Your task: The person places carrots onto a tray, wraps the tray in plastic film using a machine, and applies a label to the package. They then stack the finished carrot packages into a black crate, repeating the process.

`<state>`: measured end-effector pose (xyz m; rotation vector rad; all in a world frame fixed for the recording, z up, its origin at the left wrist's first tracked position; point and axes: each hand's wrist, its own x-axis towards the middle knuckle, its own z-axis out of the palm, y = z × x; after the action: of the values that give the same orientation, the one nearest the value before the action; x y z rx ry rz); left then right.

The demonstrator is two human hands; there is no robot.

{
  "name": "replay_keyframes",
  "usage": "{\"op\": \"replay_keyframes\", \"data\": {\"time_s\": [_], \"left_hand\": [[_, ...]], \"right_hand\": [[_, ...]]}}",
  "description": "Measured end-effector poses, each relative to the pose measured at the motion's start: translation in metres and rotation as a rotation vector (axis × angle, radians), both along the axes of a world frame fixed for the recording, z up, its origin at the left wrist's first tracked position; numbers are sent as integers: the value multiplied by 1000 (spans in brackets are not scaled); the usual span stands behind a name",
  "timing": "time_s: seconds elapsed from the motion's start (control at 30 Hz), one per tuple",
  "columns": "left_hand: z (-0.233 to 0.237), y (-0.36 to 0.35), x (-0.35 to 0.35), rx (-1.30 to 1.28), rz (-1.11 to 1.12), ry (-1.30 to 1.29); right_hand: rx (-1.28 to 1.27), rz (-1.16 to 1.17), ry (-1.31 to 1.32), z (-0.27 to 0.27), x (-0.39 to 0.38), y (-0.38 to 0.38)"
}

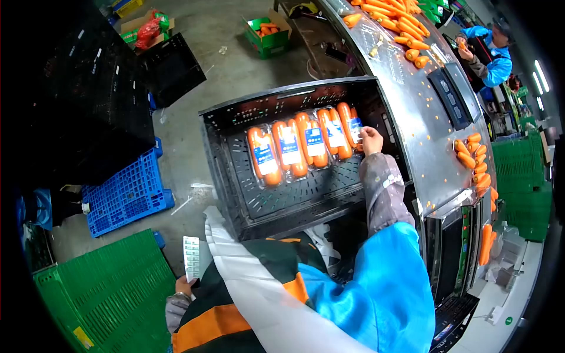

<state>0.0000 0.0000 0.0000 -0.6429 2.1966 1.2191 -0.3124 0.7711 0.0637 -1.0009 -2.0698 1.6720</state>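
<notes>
A black plastic crate (pixel 282 217) holds a row of several clear packs of carrots (pixel 289 147) with blue and white labels. My right hand (pixel 371 141) reaches over the crate from the right, its fingers pinched at the label of the rightmost pack (pixel 349 126). Whether the fingertips hold anything besides the label area is too small to tell. Low at the left, beside my body, my left hand (pixel 186 286) grips a sheet of labels (pixel 192 257) by its lower end.
Right of the crate runs a metal table (pixel 421 112) with loose carrots (pixel 406 23) and a black device (pixel 450 97). A co-worker (pixel 494 53) stands beyond it. Stacked black crates, a blue pallet (pixel 129 191) and green crates (pixel 106 294) stand at the left.
</notes>
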Motion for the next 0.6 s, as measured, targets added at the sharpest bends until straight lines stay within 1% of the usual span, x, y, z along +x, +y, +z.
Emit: {"op": "replay_keyframes", "data": {"time_s": [0.03, 0.07, 0.1, 0.17, 0.2, 0.23, 0.27, 0.3, 0.33, 0.43, 0.47, 0.57, 0.6], "left_hand": [[92, 45, -38, -53, -17, -45], [84, 27, -29, -25, 53, -42], [95, 94, -37, -118, 35, -201], [106, 100, -50, -211, 0, -227], [95, 90, -44, -156, 30, -150], [95, 89, -41, -141, 38, -153], [94, 89, -36, -160, 37, -165], [100, 92, -35, -180, 34, -176], [100, 93, -34, -173, 80, -243], [117, 111, -29, -188, 67, -177], [119, 112, -27, -185, 67, -190], [119, 114, -16, -145, 148, -177], [122, 119, -19, -137, 157, -177]], "right_hand": [[54, -46, 28, -8, -6, 3], [67, -62, 47, -17, -11, 6], [139, -55, -14, -30, -7, 66], [184, -45, 6, -64, -31, 80], [226, -57, -9, -77, -41, 83], [278, -43, -23, -83, -45, 83], [260, -48, -45, -89, -49, 85], [242, -55, -66, -89, -53, 83], [260, -50, -108, -88, -56, 81], [278, -17, -113, -114, -65, 93], [350, -12, -115, -126, -69, 97], [293, -9, -143, -127, -77, 93], [206, -9, -155, -127, -80, 90]]}}
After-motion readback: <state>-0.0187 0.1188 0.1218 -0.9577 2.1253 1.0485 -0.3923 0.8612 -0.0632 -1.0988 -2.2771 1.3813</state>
